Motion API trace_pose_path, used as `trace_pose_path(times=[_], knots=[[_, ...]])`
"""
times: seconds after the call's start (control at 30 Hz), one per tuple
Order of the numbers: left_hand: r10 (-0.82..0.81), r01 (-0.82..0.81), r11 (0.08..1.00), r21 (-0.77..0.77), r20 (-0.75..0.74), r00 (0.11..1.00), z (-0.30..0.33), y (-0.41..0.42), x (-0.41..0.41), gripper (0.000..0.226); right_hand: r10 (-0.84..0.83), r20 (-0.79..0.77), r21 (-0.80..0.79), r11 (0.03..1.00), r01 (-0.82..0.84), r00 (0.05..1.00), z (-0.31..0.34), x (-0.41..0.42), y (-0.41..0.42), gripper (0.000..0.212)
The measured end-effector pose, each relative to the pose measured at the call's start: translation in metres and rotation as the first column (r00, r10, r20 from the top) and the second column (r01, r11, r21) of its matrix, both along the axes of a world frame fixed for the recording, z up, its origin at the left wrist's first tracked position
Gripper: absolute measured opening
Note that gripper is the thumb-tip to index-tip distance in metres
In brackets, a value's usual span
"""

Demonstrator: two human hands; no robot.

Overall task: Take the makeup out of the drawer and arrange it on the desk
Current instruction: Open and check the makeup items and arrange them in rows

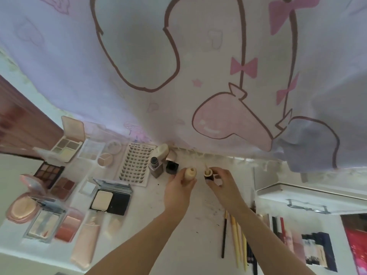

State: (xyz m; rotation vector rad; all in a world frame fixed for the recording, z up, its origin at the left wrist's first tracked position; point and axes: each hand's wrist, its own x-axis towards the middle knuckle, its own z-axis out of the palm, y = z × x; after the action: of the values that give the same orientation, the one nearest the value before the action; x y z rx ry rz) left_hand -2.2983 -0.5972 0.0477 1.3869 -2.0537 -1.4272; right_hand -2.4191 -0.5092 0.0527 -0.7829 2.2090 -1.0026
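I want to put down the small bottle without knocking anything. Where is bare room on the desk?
Bare white desk lies near the front edge, between the black compact with a pale powder pan and the black and yellow brushes. A smaller patch lies right of the right hand, below the curtain. The left side, with its palettes, is crowded, and so is the back by the lash tray.

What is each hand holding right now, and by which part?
Left hand grips the beige tube round its body, open neck up. Right hand pinches the tube's dark cap, its applicator wand pointing up.
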Motion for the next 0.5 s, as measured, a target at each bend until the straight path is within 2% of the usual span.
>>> trace_pose_path(times=[0.07,0.37,0.5], knots=[[0.077,-0.075,0.996,0.047,-0.026,0.997,-0.007,0.001,-0.007,0.032,0.005,-0.063,-0.002,1.0,-0.005,0.998,-0.01,-0.005,-0.009,0.029],[0.256,-0.241,0.949,0.203,-0.055,0.965,-0.015,-0.001,-0.032,0.043,0.089,-0.112,0.015,0.996,-0.088,0.99,-0.036,-0.007,-0.039,0.024],[0.288,-0.27,0.94,0.206,-0.064,0.955,-0.013,-0.006,-0.04,0.043,0.065,-0.124,0.024,0.998,-0.063,0.99,-0.035,-0.011,-0.052,0.028]])
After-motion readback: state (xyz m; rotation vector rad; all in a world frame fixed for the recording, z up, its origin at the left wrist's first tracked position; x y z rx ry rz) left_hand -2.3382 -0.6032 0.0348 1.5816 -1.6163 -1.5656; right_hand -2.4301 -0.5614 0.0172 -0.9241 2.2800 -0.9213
